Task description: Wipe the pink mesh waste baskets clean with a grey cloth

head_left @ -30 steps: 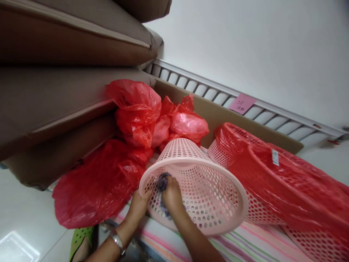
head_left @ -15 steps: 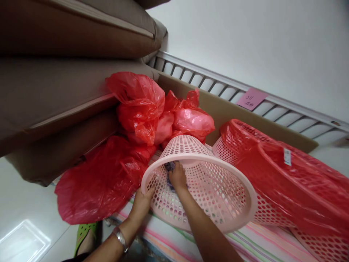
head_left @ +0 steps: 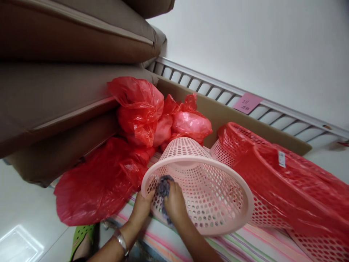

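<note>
A pink basket of perforated plastic lies on its side on a striped mat, its open mouth turned toward the camera and its base pointing at a heap of red plastic bags. The right hand reaches in over the lower rim, fingers closed around a bunched grey-blue cloth that is pressed against the basket's inner wall on the left side. Most of the cloth is covered by the hand; only a crumpled lump above the knuckles and a strip below them show. The left hand clasps the basket from outside at the lower left of the rim, curled against the mesh, its fingertips hard to make out where they meet the holes. A metal bracelet circles that wrist; both forearms are cut off by the bottom edge.

To the right, more baskets lie nested on their sides under a red plastic wrap, running out of the picture's corner. Behind them stand a cardboard sheet and a white slatted rail bearing a pink note whose writing is too small to read. Brown cushions fill the upper left. A green shoe is half seen at the lower edge.
</note>
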A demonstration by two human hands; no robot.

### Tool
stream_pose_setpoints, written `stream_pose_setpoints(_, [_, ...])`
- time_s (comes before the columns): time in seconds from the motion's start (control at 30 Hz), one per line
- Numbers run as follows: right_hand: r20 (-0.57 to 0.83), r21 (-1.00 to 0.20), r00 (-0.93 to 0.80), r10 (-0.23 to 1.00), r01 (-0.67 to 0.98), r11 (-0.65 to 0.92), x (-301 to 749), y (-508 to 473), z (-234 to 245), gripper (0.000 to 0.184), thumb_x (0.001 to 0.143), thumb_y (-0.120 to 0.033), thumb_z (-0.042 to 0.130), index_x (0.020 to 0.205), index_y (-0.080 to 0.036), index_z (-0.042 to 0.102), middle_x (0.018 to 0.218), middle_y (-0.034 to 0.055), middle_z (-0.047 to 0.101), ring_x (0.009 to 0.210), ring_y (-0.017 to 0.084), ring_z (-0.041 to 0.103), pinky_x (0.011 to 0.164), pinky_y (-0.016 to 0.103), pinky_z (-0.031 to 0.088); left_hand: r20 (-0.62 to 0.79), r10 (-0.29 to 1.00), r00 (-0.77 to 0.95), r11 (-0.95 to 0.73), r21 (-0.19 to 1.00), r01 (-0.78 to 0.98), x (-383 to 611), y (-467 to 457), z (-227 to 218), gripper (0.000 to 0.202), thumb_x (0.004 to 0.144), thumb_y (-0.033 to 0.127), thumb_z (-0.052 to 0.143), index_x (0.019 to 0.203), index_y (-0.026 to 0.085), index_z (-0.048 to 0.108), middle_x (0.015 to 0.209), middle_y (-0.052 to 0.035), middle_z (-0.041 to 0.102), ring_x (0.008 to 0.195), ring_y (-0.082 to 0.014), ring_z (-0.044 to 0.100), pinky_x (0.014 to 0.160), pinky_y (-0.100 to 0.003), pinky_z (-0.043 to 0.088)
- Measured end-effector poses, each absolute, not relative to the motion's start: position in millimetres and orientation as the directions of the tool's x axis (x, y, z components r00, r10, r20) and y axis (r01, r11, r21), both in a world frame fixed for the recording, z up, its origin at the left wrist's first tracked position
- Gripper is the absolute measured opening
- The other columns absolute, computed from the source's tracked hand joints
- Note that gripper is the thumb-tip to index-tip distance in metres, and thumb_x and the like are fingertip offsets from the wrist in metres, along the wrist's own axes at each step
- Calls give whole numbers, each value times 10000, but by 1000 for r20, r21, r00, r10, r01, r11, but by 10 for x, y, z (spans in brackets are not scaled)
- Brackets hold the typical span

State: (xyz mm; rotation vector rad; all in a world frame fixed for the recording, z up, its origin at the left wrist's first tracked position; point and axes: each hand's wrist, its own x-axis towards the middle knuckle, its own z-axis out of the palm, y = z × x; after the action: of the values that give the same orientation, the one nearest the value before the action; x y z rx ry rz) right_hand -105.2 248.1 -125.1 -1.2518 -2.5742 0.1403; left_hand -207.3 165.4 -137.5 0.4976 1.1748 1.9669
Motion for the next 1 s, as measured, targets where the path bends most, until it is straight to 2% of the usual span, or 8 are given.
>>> stream_pose_setpoints(0.1, [237,-166,-503,831,822,545,-1374,3020,-1212,457,690,-24,424,1132,-67,533,1005,157,586,959,248,537,856,326,393,-70,791,-608,-260,861,-437,-2077,1677,-1427,487,728,224,590,1208,154,557,1297,-93,566,1224,-243,487,1087,-394,313])
stream_pose_setpoints(0.2, [258,-160,-449,855,853,497,-1555,3409,-1243,407,729,-12,383,1106,-46,532,1003,181,577,950,253,533,846,337,371,-92,809,-581,-233,857,-460,-2124,1679,-1474,489,752,248,590,1228,148,539,1297,-105,564,1216,-256,496,1047,-393,369])
stream_pose_setpoints(0.4, [220,-176,-437,872,861,477,-1554,3581,-1237,398,739,-24,380,1103,-67,534,1020,167,582,951,247,535,839,330,372,-64,774,-630,-196,922,-334,-2346,1682,-1282,374,750,315,618,1081,141,634,1067,-93,702,1033,-274,620,937,-387,453])
stream_pose_setpoints(0.53, [176,-199,-457,872,851,486,-1405,3148,-1166,424,690,-42,436,1096,-81,550,992,145,602,931,241,557,823,313,408,-29,765,-643,-200,939,-280,-2360,1691,-1186,377,749,313,611,1079,135,645,1079,-98,694,1035,-262,613,945,-362,442])
stream_pose_setpoints(0.63, [167,-228,-509,845,814,535,-1177,2496,-1222,509,651,-55,467,1154,-108,532,1080,125,584,1028,238,529,912,306,393,-34,772,-635,-213,927,-308,-2314,1671,-1215,386,755,304,606,1097,125,631,1087,-107,688,1058,-259,601,945,-351,438])
stream_pose_setpoints(0.8, [209,-379,-599,773,679,629,-773,1736,-1383,679,559,-31,436,1221,-176,492,1230,104,497,1180,249,435,1022,367,329,-158,781,-605,-150,892,-427,-2231,1606,-1299,317,740,317,608,968,102,655,862,-94,733,775,-250,673,781,-369,509])
stream_pose_setpoints(0.87, [213,-413,-592,778,667,620,-769,1815,-1370,659,564,-34,426,1208,-157,495,1193,109,515,1156,243,452,1010,360,343,-148,788,-598,-164,885,-435,-2195,1602,-1317,298,738,300,606,954,100,658,887,-99,732,830,-257,670,828,-380,496])
stream_pose_setpoints(1.0, [273,-384,-512,815,718,580,-1113,2495,-1276,563,623,-50,426,1180,-91,499,1112,131,562,1076,230,502,959,317,373,-81,802,-592,-236,867,-439,-2122,1656,-1350,387,720,216,595,1093,115,615,1168,-113,652,1103,-265,579,1005,-396,395])
